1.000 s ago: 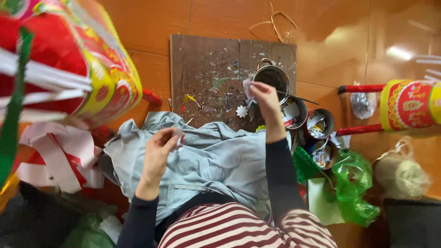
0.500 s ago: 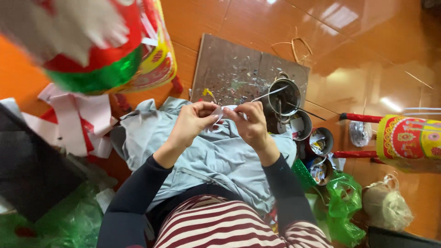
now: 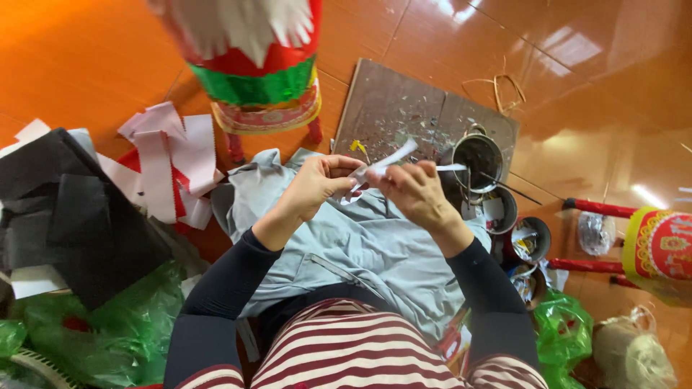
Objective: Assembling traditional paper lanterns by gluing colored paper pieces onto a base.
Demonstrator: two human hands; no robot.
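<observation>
Head view hands: your left hand [image 3: 315, 186] and right hand [image 3: 412, 193] pinch one white paper strip [image 3: 382, 164] between closed fingers, above the grey cloth [image 3: 360, 245] on your lap.
Drums: two red cylinders, one ahead [image 3: 261, 65], one at right [image 3: 659, 252].
Tins: about four round ones [image 3: 477, 155] beside the splattered board [image 3: 404, 108].

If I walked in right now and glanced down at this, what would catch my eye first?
Probably the two hands meeting in the middle: the left hand and right hand pinch a white paper strip above a grey-blue cloth on the lap. Next, the red, green and white paper drum at the top. To the right, a metal pot stands on a paint-flecked board.
</observation>
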